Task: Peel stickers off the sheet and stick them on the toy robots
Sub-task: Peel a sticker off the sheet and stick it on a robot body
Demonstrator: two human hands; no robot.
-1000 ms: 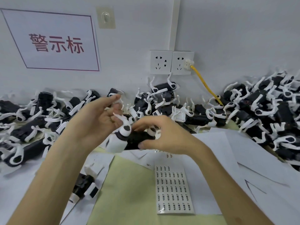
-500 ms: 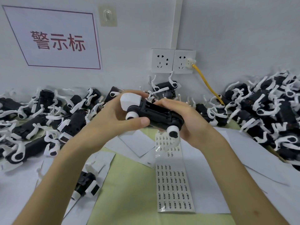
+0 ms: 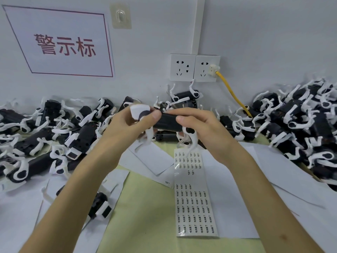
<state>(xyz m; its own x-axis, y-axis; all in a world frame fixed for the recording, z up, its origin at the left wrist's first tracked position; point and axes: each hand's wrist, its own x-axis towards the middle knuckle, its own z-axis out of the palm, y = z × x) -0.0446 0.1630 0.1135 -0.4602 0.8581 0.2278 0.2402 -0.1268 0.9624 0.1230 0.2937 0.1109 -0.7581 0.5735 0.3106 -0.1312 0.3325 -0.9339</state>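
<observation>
Fingers (image 3: 155, 115) of the left hand (image 3: 127, 130) and right hand (image 3: 204, 128) pinch a toy robot (image 3: 167, 122) at both ends. It is probably light, stiff plastic: grip its middle, not its thin legs (image 3: 193, 141).

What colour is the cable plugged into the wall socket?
Yellow cable, clearest in the head view.

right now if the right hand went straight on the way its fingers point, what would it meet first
The right hand points left along the toy robot it grips. Next in line is probably the left hand, gripping the toy's white end; depth is unclear.
</observation>
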